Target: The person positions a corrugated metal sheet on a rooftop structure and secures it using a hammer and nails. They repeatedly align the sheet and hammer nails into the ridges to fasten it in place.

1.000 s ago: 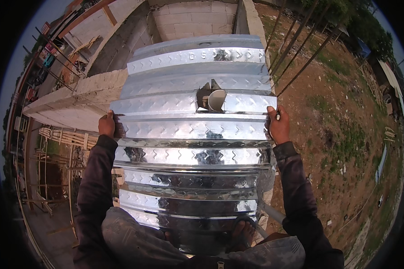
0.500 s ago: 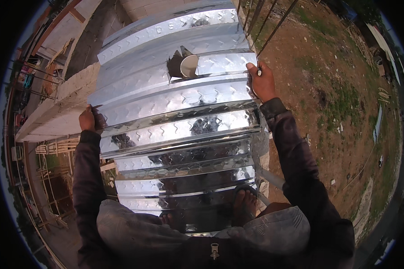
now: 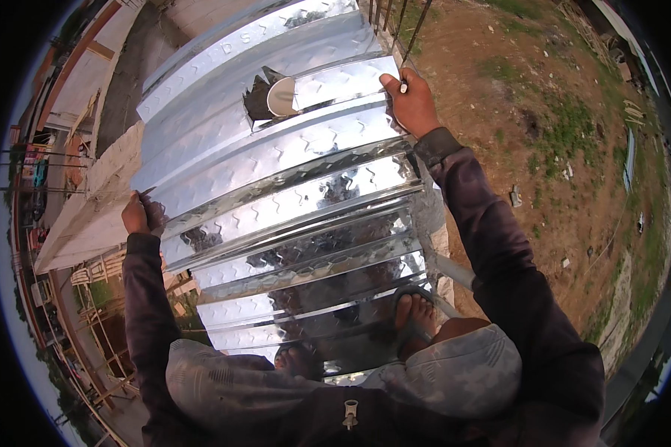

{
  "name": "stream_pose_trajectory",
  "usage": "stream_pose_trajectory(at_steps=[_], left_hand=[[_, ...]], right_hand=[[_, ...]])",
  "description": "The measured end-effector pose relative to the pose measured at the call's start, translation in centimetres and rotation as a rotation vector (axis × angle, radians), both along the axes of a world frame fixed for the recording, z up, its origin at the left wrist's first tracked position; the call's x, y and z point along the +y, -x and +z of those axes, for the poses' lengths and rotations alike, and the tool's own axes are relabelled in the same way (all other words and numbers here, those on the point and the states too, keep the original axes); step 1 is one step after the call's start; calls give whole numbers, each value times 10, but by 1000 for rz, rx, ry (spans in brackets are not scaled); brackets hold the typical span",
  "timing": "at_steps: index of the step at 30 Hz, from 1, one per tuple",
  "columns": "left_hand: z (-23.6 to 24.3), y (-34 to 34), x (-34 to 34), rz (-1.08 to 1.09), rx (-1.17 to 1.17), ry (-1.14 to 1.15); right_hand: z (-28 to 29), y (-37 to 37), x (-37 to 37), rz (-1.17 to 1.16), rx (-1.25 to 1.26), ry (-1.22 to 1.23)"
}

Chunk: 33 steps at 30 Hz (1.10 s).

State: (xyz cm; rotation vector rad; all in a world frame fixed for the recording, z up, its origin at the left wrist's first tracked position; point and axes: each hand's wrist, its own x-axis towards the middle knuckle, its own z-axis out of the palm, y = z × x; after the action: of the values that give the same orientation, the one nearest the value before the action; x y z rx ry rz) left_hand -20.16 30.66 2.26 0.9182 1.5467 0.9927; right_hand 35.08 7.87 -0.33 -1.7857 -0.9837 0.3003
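Note:
A shiny corrugated metal sheet (image 3: pixel 276 153) lies across in front of me, ribbed and stamped with wavy marks. My left hand (image 3: pixel 136 214) is closed on its left edge; a thin dark tip shows beside the fingers. At the right edge, my right hand (image 3: pixel 414 104) grips the sheet with the thumb on top. A small pale-ended stick (image 3: pixel 403 87) pokes out between those fingers; its kind is unclear. A jagged hole (image 3: pixel 256 100) with bent-up flaps is cut in the sheet, and a white round pipe end (image 3: pixel 281 97) shows in it.
My sandalled feet (image 3: pixel 414 313) rest on more metal decking (image 3: pixel 313 298) below. Upright steel rods (image 3: pixel 402 26) stand past the far right corner. Bare ground (image 3: pixel 544 186) lies far below on the right, a concrete wall (image 3: pixel 101 186) on the left.
The sheet now slants more in view, its right end farther up and its left end lower. Hole and pipe appear further left. Both hands keep their grip; my view has shifted too.

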Motion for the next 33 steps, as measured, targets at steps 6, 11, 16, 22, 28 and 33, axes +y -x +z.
stream_pose_trajectory(at_steps=[6, 11, 16, 22, 28, 33], left_hand=[[6, -15, -11, 64, 18, 53], [-26, 48, 27, -73, 479, -61], [-21, 21, 23, -87, 940, -117], [-2, 7, -3, 8, 874, -69], [23, -2, -19, 15, 818, -92], [7, 12, -7, -43, 766, -159]], right_hand=[[17, 7, -3, 8, 17, 36], [17, 11, 4, 21, 158, 106], [-6, -8, -1, 80, 321, -4], [-18, -20, 4, 134, -52, -102], [-10, -10, 4, 40, -67, -18], [7, 6, 2, 79, 16, -55]])
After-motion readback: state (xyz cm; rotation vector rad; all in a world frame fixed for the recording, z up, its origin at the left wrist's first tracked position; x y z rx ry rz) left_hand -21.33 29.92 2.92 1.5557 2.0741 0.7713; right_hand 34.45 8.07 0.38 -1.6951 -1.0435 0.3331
